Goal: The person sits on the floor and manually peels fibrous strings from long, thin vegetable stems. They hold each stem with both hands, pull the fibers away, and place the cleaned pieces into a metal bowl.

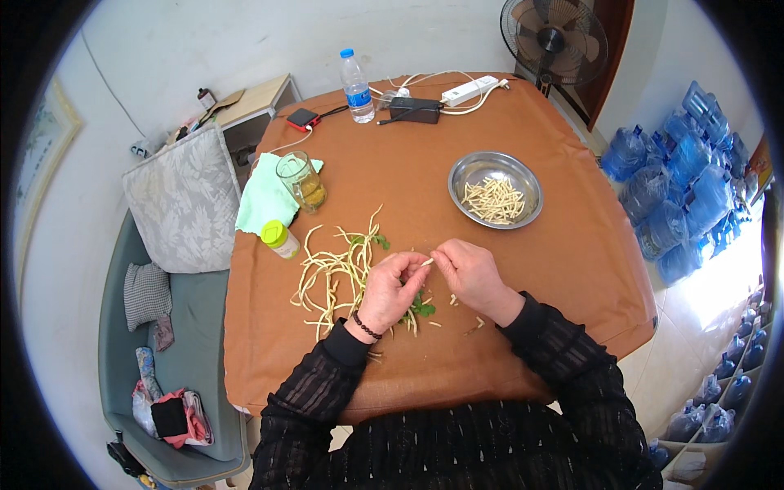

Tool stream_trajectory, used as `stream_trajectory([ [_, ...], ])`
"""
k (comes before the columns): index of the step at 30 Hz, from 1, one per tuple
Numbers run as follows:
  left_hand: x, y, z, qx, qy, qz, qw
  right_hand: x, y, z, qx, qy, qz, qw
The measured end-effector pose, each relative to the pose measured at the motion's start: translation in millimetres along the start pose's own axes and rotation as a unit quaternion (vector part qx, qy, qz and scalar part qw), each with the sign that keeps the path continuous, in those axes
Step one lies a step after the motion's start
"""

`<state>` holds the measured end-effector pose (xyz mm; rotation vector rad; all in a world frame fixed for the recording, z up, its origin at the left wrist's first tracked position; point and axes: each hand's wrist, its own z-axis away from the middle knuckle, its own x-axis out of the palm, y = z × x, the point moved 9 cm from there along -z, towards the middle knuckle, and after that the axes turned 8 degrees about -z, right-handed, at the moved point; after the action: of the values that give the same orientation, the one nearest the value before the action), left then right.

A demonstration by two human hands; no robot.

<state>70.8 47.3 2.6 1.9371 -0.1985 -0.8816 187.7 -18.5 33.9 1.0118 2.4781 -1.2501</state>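
My left hand [388,292], with a dark bead bracelet at the wrist, is closed in a pinch. Its fingertips nearly meet those of my right hand [472,273], which is pinched closed too. A short bit of pale long bean [427,262] shows between the two sets of fingers; the rest of it is hidden. Left of my left hand lies a loose tangle of long pale-green beans [327,265], with some green leaves [423,308] partly under that hand. Beyond my right hand stands a round steel bowl [536,192] holding short snapped bean pieces [493,201].
Small bean scraps [475,325] lie near my right wrist. To the left are a lime-lidded jar [279,238], a glass mug [302,182] and a mint cloth [264,198]. Along the far edge stand a water bottle [356,88], a black adapter [415,110] and a white power strip [469,91].
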Motion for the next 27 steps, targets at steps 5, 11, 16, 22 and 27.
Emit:
stream_trajectory([
  [5, 0, 5, -2, 0.032, -0.017, 0.073, 0.997, 5, 3, -1, 0.082, -0.09, -0.176, 0.977],
  [11, -18, 13, -7, 0.167, 0.022, -0.134, 0.976, 21, -2, 14, 0.248, -0.205, -0.525, 0.788],
  [16, -32, -23, -20, -0.04, 0.033, 0.234, 0.971, 11, -9, 11, 0.192, -0.195, -0.362, 0.891],
  [22, -17, -26, -13, -0.091, -0.031, 0.335, 0.937, 15, 24, 11, 0.145, -0.09, -0.132, 0.977],
  [27, -10, -31, -12, -0.105, -0.053, 0.327, 0.938, 20, 27, 16, 0.242, -0.043, -0.291, 0.925],
])
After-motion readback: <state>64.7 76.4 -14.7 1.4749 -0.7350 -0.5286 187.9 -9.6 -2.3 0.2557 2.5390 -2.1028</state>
